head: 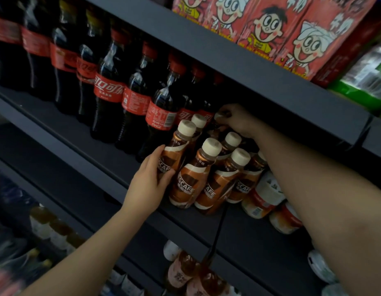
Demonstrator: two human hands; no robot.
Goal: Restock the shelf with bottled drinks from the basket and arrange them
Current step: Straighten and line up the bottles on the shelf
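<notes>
Am seeing left hand [152, 180] gripping front-left coffee bottle [176, 150] on middle shelf [82, 133], fingers curling round its label. Right hand [236, 120] reaching deep under upper shelf, pinching cap of rear bottle [219, 115] behind coffee cluster. Cola bottles [159, 112] standing just left of cluster. Red cartons [266, 28] sitting above. Basket not showing.

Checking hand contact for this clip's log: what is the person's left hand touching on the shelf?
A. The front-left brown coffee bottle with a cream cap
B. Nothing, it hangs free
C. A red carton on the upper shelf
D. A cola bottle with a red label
A: the left hand wraps its fingers round the lower body of the front-left coffee bottle, while the right hand reaches to a bottle at the back of the group.
</notes>
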